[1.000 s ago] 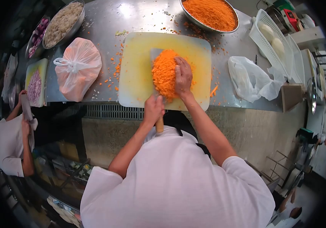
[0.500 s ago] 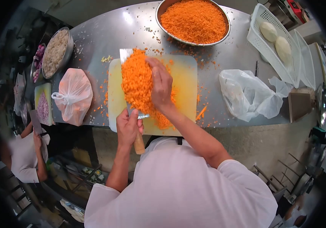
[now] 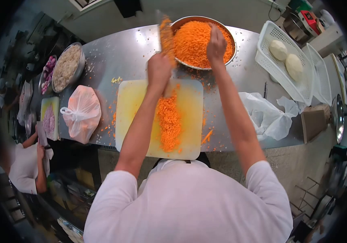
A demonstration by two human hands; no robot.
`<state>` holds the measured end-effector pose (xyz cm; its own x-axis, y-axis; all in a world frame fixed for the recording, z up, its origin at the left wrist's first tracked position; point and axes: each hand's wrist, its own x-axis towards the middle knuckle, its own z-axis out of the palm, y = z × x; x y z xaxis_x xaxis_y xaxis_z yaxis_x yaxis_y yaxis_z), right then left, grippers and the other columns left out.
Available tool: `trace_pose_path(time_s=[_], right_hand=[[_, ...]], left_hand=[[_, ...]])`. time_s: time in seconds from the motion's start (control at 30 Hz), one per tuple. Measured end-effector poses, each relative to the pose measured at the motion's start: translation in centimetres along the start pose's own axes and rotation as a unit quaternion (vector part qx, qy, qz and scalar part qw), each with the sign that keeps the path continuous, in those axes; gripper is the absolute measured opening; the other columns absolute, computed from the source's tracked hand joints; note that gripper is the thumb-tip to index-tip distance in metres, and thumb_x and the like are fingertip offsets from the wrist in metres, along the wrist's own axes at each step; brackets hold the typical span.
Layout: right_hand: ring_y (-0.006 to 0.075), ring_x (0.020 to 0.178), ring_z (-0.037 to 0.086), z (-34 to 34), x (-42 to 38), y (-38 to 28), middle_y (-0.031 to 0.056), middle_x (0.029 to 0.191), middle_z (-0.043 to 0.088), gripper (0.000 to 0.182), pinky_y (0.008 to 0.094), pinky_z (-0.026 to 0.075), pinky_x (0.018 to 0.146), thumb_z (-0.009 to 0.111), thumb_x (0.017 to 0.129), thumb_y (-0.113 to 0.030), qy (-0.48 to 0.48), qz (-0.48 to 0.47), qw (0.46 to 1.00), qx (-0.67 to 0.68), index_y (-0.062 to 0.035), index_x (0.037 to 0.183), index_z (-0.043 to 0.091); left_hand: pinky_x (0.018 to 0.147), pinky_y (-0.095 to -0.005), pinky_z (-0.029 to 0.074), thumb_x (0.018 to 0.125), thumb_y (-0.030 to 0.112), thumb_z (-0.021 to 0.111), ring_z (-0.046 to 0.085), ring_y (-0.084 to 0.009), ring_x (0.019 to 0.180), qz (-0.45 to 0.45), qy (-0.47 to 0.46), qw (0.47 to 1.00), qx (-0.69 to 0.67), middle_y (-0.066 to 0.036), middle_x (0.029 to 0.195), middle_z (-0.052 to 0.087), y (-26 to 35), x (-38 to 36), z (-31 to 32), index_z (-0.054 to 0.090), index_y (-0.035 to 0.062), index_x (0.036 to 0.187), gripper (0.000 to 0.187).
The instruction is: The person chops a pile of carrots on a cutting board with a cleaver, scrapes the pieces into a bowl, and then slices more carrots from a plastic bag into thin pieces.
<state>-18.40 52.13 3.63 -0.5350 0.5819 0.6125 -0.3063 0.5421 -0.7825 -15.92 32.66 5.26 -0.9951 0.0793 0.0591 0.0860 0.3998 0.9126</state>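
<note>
My left hand (image 3: pixel 159 72) is closed round the wooden handle of a cleaver (image 3: pixel 160 35). Its broad blade is tipped up on edge at the left side of a metal bowl (image 3: pixel 234 47), with orange bits stuck to its face; motion blurs it. The bowl holds a mound of finely chopped carrot (image 3: pixel 195 42). Over the right part of that mound is my right hand (image 3: pixel 217 46), fingers stretched out and holding nothing. Below, a strip of chopped carrot (image 3: pixel 169 125) lies on the yellowed white cutting board (image 3: pixel 135 95).
Left on the steel table (image 3: pixel 112 67) are a knotted plastic bag (image 3: pixel 82 115) and a bowl of pale chopped pieces (image 3: pixel 67 67). A crumpled clear bag (image 3: pixel 264 113) and a white basket (image 3: pixel 264 52) with pale round vegetables stand right. Another person (image 3: pixel 27 162) holds a cleaver at far left.
Both hands have moved forward from the board to the bowl. The carrot heap on the cleaver is largely gone from the blade, and the bowl's mound looks higher. The blade has turned on edge.
</note>
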Motion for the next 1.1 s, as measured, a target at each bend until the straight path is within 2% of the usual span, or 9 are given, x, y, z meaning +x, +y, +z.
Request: trace_pose_path(time_s=[0.03,0.1,0.2,0.37,0.63,0.87,0.97,1.03,1.1], right_hand=[[0.0362,0.112,0.059,-1.8,-2.3,-0.5,0.0224,0.116,0.064,0.04,0.0383,0.044,0.096,0.039,0.098,-0.023,0.018,-0.05,0.999,0.001,0.0038,0.114,0.063],[0.0357,0.112,0.06,-5.2,-8.3,-2.0,0.0227,0.116,0.064,0.036,0.0394,0.043,0.098,0.04,0.098,-0.018,-0.02,-0.075,0.997,-0.003,0.0052,0.117,0.061],[0.0404,0.123,0.049,-8.1,-19.1,-3.1,0.0255,0.129,0.054,0.038,0.0452,0.036,0.106,0.045,0.095,-0.018,-0.17,0.062,0.983,0.036,0.0049,0.124,0.056],[0.0444,0.141,0.022,-6.1,-30.2,-6.3,0.0258,0.15,0.029,0.056,0.0524,0.017,0.116,0.05,0.094,-0.025,-0.321,0.063,0.929,-0.172,0.0032,0.141,0.038],[0.0419,0.139,0.028,-4.1,-29.7,-11.3,0.0257,0.145,0.036,0.057,0.0502,0.019,0.116,0.05,0.094,-0.022,-0.357,0.051,0.933,-0.006,0.0063,0.141,0.036],[0.0403,0.134,0.036,-9.4,-27.1,-8.4,0.0224,0.138,0.046,0.047,0.0464,0.022,0.115,0.045,0.096,-0.018,-0.064,0.004,0.998,-0.004,0.0034,0.138,0.042],[0.0411,0.137,0.032,-8.1,-26.4,-3.5,0.0232,0.142,0.042,0.052,0.0468,0.021,0.115,0.044,0.098,-0.027,-0.12,0.069,0.988,-0.071,0.0031,0.14,0.04],[0.0401,0.139,0.029,-6.2,-27.2,-1.4,0.0242,0.146,0.038,0.057,0.0462,0.02,0.116,0.045,0.098,-0.033,-0.253,-0.014,0.908,-0.333,0.0017,0.142,0.038],[0.0392,0.14,0.028,-5.2,-28.2,-2.6,0.0236,0.147,0.037,0.058,0.0464,0.02,0.116,0.046,0.098,-0.036,-0.281,-0.044,0.905,-0.317,0.0001,0.142,0.038]], left_hand=[[0.037,-0.0262,0.036,0.09,0.016,0.055,0.046,-0.0067,0.043,0.082,0.029,0.996,-0.015,0.002,0.054,0.048,-5.6,0.5,-0.9,0.053,0.0034,0.075,0.02],[0.037,-0.0223,0.033,0.094,0.019,0.058,0.042,-0.003,0.043,0.022,0.016,0.996,-0.081,0.006,0.055,0.044,-4.8,-5.2,-5.9,0.049,0.0059,0.075,0.025],[0.044,-0.038,0.038,0.092,0.013,0.058,0.051,-0.0227,0.043,0.087,0.032,0.974,0.206,-0.016,0.055,0.053,-9.9,-9.2,-13.1,0.051,-0.0009,0.072,0.025],[0.051,-0.0488,0.044,0.089,0.014,0.057,0.058,-0.0401,0.056,0.154,-0.038,0.902,0.401,-0.023,0.065,0.059,-16.6,-9.2,-19.5,0.055,0.0005,0.074,0.02],[0.052,-0.0456,0.048,0.081,0.006,0.057,0.062,-0.0366,0.059,0.326,-0.149,0.861,0.361,-0.018,0.063,0.059,-16.9,-7.5,-12.0,0.057,0.003,0.08,0.004],[0.052,-0.0445,0.048,0.082,0.009,0.06,0.061,-0.0358,0.057,0.361,-0.252,0.85,0.288,-0.017,0.063,0.06,-15.7,-14.3,-17.1,0.059,0.0028,0.078,0.007],[0.053,-0.0467,0.047,0.084,0.012,0.06,0.062,-0.0372,0.058,0.318,-0.199,0.888,0.267,-0.018,0.063,0.059,-14.7,-14.3,-20.9,0.061,0.0031,0.077,0.012],[0.053,-0.0484,0.047,0.086,0.015,0.059,0.062,-0.0377,0.059,0.277,-0.137,0.904,0.295,-0.019,0.062,0.059,-14.9,-13.6,-23.1,0.062,0.0042,0.076,0.015],[0.054,-0.0486,0.047,0.086,0.016,0.059,0.062,-0.0378,0.058,0.233,-0.053,0.907,0.346,-0.02,0.061,0.059,-16.2,-11.9,-24.0,0.063,0.0034,0.073,0.018]])
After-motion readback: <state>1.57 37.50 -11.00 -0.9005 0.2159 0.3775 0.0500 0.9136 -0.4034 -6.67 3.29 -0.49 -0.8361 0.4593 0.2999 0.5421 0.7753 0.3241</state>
